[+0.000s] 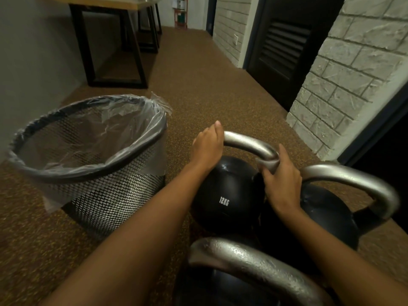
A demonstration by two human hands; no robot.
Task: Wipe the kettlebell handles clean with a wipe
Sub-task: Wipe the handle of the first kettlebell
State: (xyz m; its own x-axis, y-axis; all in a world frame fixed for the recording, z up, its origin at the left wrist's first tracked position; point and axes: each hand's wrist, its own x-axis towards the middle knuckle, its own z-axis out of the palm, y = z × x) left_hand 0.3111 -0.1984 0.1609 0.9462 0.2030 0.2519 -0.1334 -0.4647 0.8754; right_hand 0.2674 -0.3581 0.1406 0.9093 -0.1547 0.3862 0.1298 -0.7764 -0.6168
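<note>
12KG kettlebell (225,195) on floor (198,89). Left hand (207,149) clasps left end of its handle (249,144), fingers curled behind it. Right hand (283,186) fingers (284,156) hold wipe (269,166) wrapped on handle's right bend. Second kettlebell (324,210) just right, third kettlebell (254,259) nearest camera. Lined mesh bin (92,173) left.

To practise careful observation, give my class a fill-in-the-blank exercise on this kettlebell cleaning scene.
1. The kettlebell nearest the mesh wastebasket is marked ____.
2. The right-hand grip presses a grey ____ on its handle.
3. The wastebasket stands to the ____ of the kettlebells.
Missing words: 12KG; wipe; left.
</note>
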